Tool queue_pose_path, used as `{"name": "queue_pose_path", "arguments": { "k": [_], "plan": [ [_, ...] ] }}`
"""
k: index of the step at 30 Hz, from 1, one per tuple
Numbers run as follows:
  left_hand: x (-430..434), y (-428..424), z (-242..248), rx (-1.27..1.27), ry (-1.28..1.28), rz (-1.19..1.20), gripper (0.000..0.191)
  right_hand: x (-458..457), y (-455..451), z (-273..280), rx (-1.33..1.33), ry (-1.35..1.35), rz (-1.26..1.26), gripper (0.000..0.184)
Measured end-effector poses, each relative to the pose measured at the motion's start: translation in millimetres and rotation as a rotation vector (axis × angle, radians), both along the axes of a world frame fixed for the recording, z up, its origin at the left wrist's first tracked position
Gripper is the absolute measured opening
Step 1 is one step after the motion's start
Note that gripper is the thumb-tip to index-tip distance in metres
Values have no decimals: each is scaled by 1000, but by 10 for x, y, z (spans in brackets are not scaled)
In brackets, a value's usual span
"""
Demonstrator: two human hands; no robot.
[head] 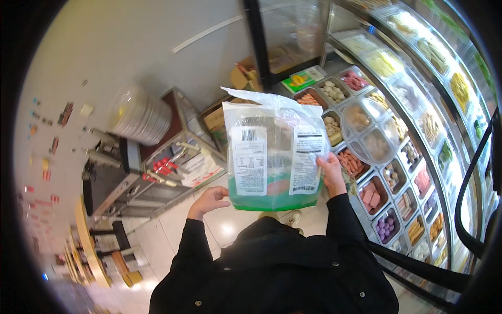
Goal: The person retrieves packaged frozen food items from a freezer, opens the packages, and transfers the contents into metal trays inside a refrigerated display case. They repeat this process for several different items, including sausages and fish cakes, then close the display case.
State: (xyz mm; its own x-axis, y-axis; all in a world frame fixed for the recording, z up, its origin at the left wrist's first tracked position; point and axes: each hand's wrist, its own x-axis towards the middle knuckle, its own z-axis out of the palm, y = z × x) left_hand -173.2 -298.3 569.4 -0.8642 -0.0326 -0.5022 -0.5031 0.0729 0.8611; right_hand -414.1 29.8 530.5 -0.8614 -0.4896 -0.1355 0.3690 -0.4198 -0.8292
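Note:
A translucent plastic food bag (278,157) with a green lower part and printed white panels hangs in front of me, its top edge torn. On its right side my right hand (333,172) grips it, thumb in front. My left hand (210,201) is at the bag's lower left edge, fingertips partly behind it; whether it grips the bag cannot be told. The bag looks nearly empty, with a pinkish patch showing low down. Just right of it, a clear divided plastic lid (369,130) lies over food trays.
A refrigerated display with trays of sausages (353,161), pink meat blocks (370,196) and purple balls (385,228) curves along the right. Left stand a metal cabinet (157,196) and stacked clear containers (143,115). A black metal door frame (259,43) stands ahead.

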Motion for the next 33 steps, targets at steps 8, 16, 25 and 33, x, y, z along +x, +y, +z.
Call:
{"name": "queue_pose_path", "arguments": {
  "k": [8, 16, 25, 33],
  "plan": [
    [458, 383, -665, 410, 293, 672, 29, 667, -71, -98, 163, 110, 346, 25],
    [1781, 579, -1482, 355, 38, 1161, 35, 1846, -266, -959, 511, 174, 229, 26],
    [3932, 693, -1600, 2, -25, 1186, 37, 3160, -1201, -731, 621, 513, 740, 61],
    [4586, 154, -1001, -226, -255, 385, 52, 3750, -1718, -516, 766, 1163, 1281, 97]
  ]
}}
